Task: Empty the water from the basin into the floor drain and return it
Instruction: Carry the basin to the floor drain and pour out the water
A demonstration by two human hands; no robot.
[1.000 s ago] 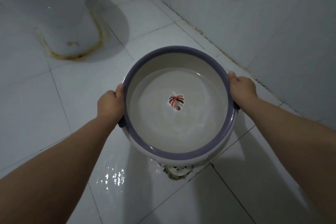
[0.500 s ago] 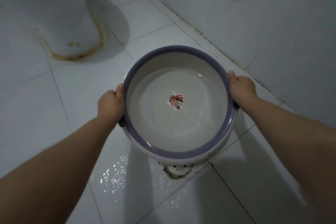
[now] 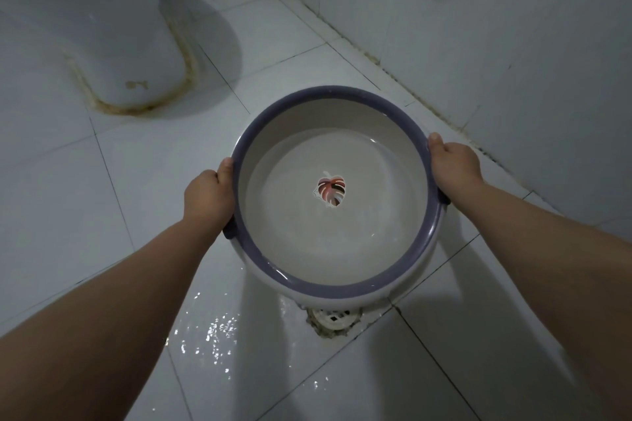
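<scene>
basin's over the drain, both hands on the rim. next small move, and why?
Probably tip the near rim down a bit further. The basin still holds water, both hands (left, right) grip opposite sides, and the floor drain sits just under the near edge, with wet floor around it.

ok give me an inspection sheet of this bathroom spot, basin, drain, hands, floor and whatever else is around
surface: white tiled floor, wet patch near the drain
job's things: basin held up, water inside, leaf print on its bottom; floor drain partly hidden under its near edge
clutter: nothing seen
grippers: left hand and right hand grip opposite rim sides
cables: nothing seen
surroundings: toilet base with stained seal, tiled wall
</scene>
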